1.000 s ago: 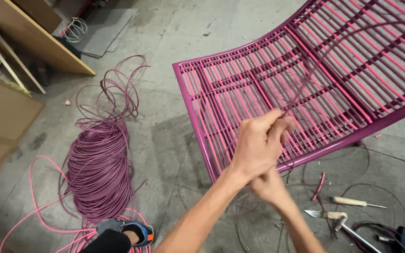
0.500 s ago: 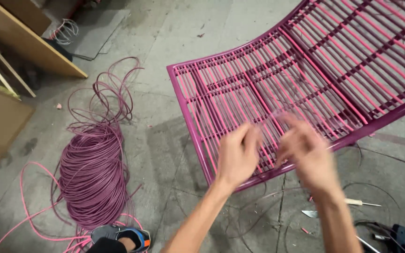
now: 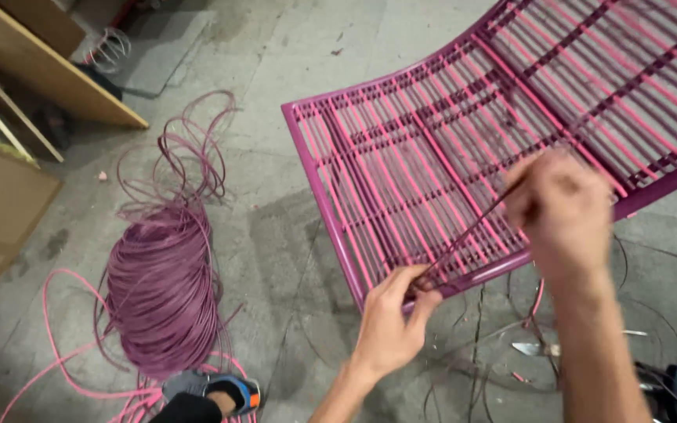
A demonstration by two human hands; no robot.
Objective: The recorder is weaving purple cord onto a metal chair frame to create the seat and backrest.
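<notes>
- Far left: light brown wooden boards (image 3: 48,78) are leaning and lying at the edge of the grey concrete floor (image 3: 276,102).
- Left of centre: a big coil of purple plastic cord (image 3: 162,294) is sitting on the floor, with loose pink-purple loops (image 3: 190,153) spilling out above and below it.
- Bottom left of centre: a shoe with a grey upper and orange-blue trim (image 3: 217,388) is showing just beside the coil's lower end.
- Centre: the left hand (image 3: 389,325) is pinching shut on a thin dark purple cord strand (image 3: 468,235), right at the lower front rail of the magenta metal chair frame strung with pink cords (image 3: 432,157).
- The strand is running taut, up and to the right, from the left hand to the right hand, crossing over the frame's woven panel.
- Right: the right hand (image 3: 566,211) is motion-blurred, fisted around the strand's upper end, over the frame's lower edge. Hands are well apart.
- Lower right: cord offcuts (image 3: 479,329) are lying scattered on the floor under the frame; a small metal tool (image 3: 530,348) is lying near the right forearm, kind unclear.
</notes>
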